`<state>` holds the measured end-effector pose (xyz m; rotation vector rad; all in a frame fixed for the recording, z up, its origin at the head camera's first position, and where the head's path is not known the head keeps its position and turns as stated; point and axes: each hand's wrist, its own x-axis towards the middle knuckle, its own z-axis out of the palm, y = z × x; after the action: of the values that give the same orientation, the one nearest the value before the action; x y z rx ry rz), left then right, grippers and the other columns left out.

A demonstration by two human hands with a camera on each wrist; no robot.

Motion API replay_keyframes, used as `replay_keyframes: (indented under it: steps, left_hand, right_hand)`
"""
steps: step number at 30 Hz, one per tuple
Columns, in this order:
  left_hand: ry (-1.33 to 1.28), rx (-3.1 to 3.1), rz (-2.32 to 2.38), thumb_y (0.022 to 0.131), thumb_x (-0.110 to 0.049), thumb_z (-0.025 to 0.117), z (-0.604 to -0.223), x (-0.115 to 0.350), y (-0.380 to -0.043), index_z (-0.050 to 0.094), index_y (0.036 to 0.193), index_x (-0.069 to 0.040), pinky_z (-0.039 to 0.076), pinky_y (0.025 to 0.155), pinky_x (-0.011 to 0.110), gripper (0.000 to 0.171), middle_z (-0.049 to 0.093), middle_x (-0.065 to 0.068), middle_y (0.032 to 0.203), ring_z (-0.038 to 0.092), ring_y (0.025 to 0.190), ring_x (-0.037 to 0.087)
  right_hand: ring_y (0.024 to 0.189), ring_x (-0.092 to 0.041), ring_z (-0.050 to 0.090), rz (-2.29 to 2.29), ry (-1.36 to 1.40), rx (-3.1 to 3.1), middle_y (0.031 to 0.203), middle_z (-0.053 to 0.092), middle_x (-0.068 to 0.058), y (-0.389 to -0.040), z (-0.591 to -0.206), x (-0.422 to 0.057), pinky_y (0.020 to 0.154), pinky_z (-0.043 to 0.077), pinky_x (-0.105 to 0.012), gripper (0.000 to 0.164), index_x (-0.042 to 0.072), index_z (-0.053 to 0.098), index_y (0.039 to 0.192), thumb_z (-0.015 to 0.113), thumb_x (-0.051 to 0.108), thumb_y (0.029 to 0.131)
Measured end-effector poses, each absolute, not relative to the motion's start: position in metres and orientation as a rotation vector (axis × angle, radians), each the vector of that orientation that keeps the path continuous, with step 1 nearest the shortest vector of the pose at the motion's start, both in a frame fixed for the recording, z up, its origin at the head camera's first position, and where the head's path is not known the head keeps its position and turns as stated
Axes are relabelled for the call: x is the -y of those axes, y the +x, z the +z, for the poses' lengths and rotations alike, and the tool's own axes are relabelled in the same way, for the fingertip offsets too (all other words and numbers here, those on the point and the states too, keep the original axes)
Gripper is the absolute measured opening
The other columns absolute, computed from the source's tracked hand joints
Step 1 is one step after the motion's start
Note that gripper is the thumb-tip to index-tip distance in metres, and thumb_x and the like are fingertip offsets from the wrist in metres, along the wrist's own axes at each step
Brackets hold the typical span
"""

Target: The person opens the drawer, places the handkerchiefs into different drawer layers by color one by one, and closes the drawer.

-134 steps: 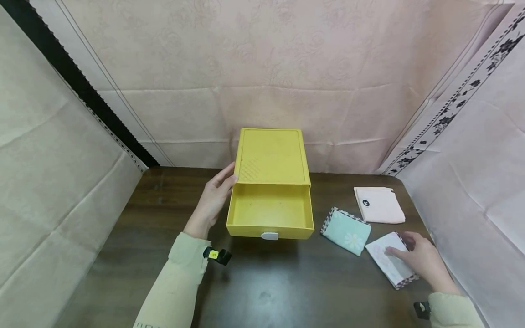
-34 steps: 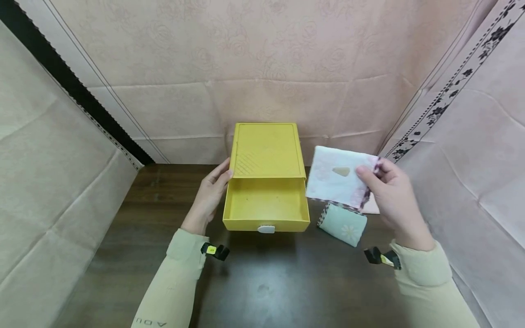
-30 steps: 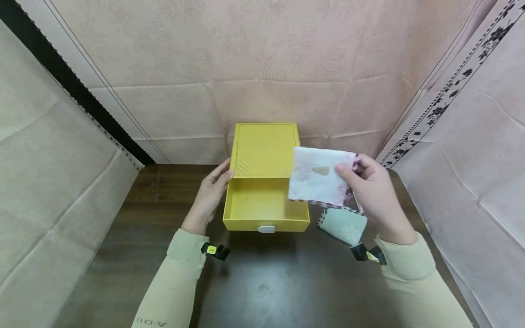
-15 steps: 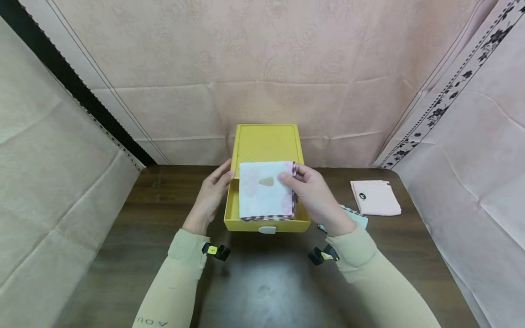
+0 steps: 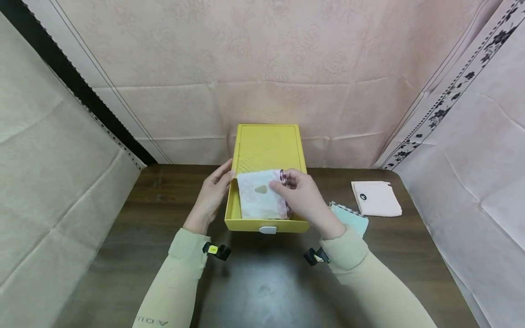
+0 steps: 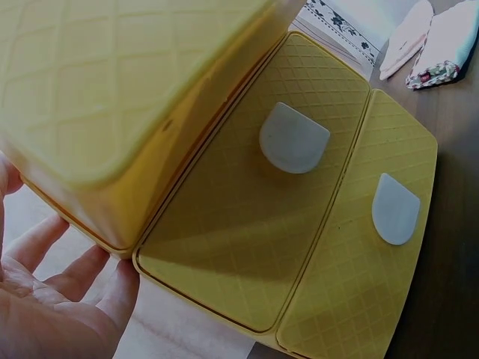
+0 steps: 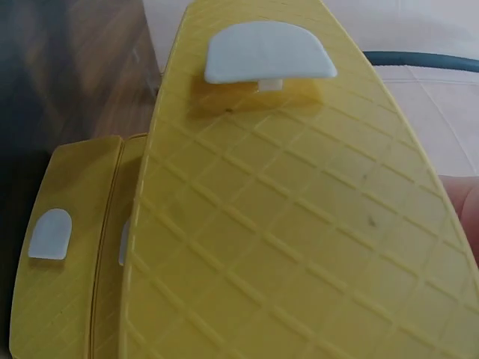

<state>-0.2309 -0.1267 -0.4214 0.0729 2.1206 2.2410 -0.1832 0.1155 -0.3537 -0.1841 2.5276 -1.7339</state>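
A yellow drawer cabinet (image 5: 268, 143) stands against the back cloth, its top drawer (image 5: 246, 225) pulled out. My right hand (image 5: 305, 198) pinches the right edge of a folded white handkerchief (image 5: 260, 205) with a checkered border and a tan patch. The handkerchief lies over the drawer's opening, below the front rim in part. With fairly straight fingers my left hand (image 5: 209, 198) rests against the cabinet's left side; its fingertips (image 6: 123, 288) touch the yellow wall in the left wrist view. The drawer front (image 7: 284, 209) hides most of my right hand in the right wrist view.
Right of the cabinet lie a mint-green folded handkerchief (image 5: 350, 218), partly covered by my right forearm, and a pale pink one (image 5: 377, 199) with a small black mark. Two lower drawers with white pulls (image 6: 296, 142) are closed. Cloth walls bound the brown table (image 5: 164, 191).
My right hand has picked the white handkerchief off the table at right, carried it left over the open drawer and lowered it there. My left hand has stayed at the cabinet's side.
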Motion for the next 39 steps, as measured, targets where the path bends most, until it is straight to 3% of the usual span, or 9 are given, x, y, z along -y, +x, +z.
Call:
replay_keyframes:
  steps: [10, 20, 29, 39]
  left_hand:
    - [0.046, -2.113, 2.244, 0.094, -0.044, 0.061, -0.423, 0.126, -0.231, 0.052, 0.137, -0.039, 0.039, 0.105, 0.037, 0.045, 0.048, -0.010, 0.142, 0.049, 0.125, 0.014]
    - [0.041, -2.134, 2.227, 0.093, -0.046, 0.062, -0.422, 0.126, -0.232, 0.052, 0.137, -0.040, 0.039, 0.105, 0.039, 0.045, 0.048, -0.011, 0.142, 0.049, 0.125, 0.014]
    - [0.050, -2.135, 2.235, 0.093, -0.046, 0.062, -0.421, 0.126, -0.232, 0.053, 0.136, -0.040, 0.040, 0.105, 0.038, 0.045, 0.047, -0.011, 0.142, 0.050, 0.124, 0.014]
    - [0.074, -2.115, 2.252, 0.093, -0.045, 0.062, -0.423, 0.126, -0.233, 0.053, 0.137, -0.039, 0.041, 0.104, 0.036, 0.045, 0.048, -0.010, 0.141, 0.051, 0.123, 0.014]
  right_hand:
    - [0.068, -0.022, 0.048, -1.557, -0.251, -2.660, 0.076, 0.052, -0.009, -0.181, -0.358, -0.112, 0.050, 0.036, -0.029, 0.025, 0.009, 0.060, 0.086, 0.070, 0.032, 0.091]
    - [0.074, -0.020, 0.056, -1.531, -0.255, -2.867, 0.082, 0.064, -0.002, -0.172, -0.354, -0.112, 0.065, 0.048, -0.035, 0.027, 0.012, 0.060, 0.102, 0.067, 0.035, 0.092]
    - [0.062, -0.015, 0.055, -1.263, -0.317, -3.067, 0.072, 0.062, 0.003, -0.174, -0.358, -0.111, 0.060, 0.046, -0.032, 0.018, 0.014, 0.062, 0.091, 0.067, 0.031, 0.092]
    - [0.068, -0.017, 0.055, -1.103, -0.301, -3.122, 0.080, 0.062, 0.001, -0.175, -0.361, -0.112, 0.061, 0.047, -0.032, 0.021, 0.012, 0.065, 0.101, 0.067, 0.031, 0.092]
